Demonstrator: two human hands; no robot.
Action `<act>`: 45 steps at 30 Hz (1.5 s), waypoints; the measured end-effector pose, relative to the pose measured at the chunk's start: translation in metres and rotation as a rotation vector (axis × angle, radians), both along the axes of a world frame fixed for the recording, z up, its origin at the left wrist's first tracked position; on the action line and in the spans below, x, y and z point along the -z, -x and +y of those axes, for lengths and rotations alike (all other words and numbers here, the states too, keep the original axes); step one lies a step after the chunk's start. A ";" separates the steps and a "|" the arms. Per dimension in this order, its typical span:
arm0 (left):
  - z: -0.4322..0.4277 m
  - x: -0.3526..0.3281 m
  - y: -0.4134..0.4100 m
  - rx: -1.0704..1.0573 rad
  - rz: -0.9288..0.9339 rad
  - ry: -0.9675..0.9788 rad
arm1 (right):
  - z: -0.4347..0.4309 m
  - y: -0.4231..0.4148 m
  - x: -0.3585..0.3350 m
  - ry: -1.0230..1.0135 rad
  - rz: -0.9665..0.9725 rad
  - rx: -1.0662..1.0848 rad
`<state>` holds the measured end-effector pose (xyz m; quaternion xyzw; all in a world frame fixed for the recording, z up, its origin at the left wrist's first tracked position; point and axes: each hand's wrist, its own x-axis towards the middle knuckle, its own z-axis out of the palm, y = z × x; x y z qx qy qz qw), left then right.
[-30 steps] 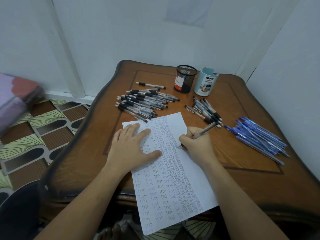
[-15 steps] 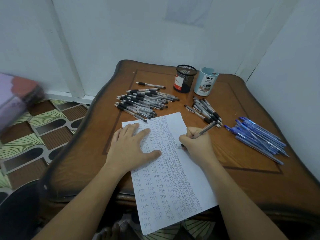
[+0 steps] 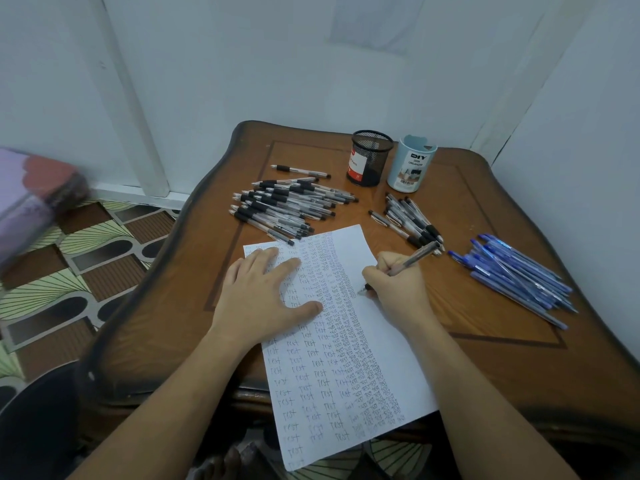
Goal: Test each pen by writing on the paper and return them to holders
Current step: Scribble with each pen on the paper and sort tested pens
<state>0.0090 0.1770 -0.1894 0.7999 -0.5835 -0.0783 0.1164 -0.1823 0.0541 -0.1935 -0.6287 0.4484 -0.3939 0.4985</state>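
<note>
The right hand (image 3: 398, 287) pinches a slim pen (image 3: 414, 258), likely light and stiff, near its tip on the paper (image 3: 377, 348); the left hand (image 3: 263, 294) lies flat, pinning it.

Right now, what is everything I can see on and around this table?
Paper sheet: one, white, filled with columns of "test", on the table's near side, overhanging its edge.
Large pen pile: many, clear and black, beyond the paper's left corner.
Lone pen: one, clear and black, behind that pile.
Small pen pile: several, clear and black, in front of the holders.
Blue pens: many, blue, on the table's right side.
Mesh holder: one, black with a red label, at the table's back.
Desk organizer: one, pale blue, right of the mesh holder.
Table: one, brown wood.
Left hand: one, flat on the paper.
Right hand: one, grips the held pen, tip at the paper.
</note>
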 end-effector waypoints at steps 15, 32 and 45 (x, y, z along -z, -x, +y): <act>0.002 -0.002 0.000 0.004 0.018 -0.003 | 0.000 0.008 -0.031 -0.277 -0.173 0.001; 0.003 -0.004 -0.002 0.000 0.066 0.031 | -0.108 0.010 -0.049 0.430 1.324 -0.038; 0.006 -0.003 -0.003 0.012 0.063 0.072 | -0.029 -0.096 -0.051 0.359 0.661 -0.475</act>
